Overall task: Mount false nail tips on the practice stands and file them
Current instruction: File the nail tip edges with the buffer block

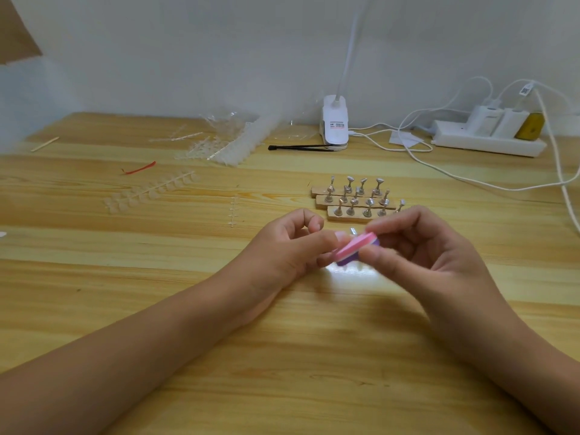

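My right hand (pixel 426 246) pinches a small pink and purple file block (pixel 356 248) between thumb and fingers, above the middle of the wooden table (pixel 282 356). My left hand (pixel 288 246) pinches something small against the block's left end; a silver stand post (pixel 352 231) pokes up just behind the block. Whether a nail tip sits on it I cannot tell. Three wooden bars with several silver practice stands (pixel 357 199) lie just beyond my hands. Strips of clear false nail tips (pixel 150 189) lie to the left.
A heap of clear nail-tip strips and plastic bags (pixel 229 142) sits at the back. A white clip lamp (pixel 335 124), a black tool (pixel 298 147), a power strip (pixel 489 136) with white cables, a red scrap (pixel 139 168) and a wooden stick (pixel 45 143) are also there.
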A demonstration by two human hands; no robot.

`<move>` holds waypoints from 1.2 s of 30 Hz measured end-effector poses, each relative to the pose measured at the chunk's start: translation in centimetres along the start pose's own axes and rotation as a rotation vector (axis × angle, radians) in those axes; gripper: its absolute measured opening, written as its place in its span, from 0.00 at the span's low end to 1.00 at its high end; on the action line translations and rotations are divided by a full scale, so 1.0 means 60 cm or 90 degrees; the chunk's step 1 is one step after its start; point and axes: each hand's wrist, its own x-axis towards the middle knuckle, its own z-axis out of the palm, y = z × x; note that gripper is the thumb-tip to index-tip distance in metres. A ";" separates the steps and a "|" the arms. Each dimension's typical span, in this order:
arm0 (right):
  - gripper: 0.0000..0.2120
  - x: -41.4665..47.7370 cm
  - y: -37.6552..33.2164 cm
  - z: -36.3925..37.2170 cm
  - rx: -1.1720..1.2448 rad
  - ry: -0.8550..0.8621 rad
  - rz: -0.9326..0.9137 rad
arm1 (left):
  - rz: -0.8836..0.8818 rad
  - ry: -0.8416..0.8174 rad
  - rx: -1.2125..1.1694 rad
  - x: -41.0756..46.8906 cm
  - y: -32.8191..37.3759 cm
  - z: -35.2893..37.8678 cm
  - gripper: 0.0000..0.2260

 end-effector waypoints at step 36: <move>0.18 0.018 0.000 -0.052 0.057 0.092 -0.039 | 0.216 0.151 0.146 0.005 0.029 -0.040 0.06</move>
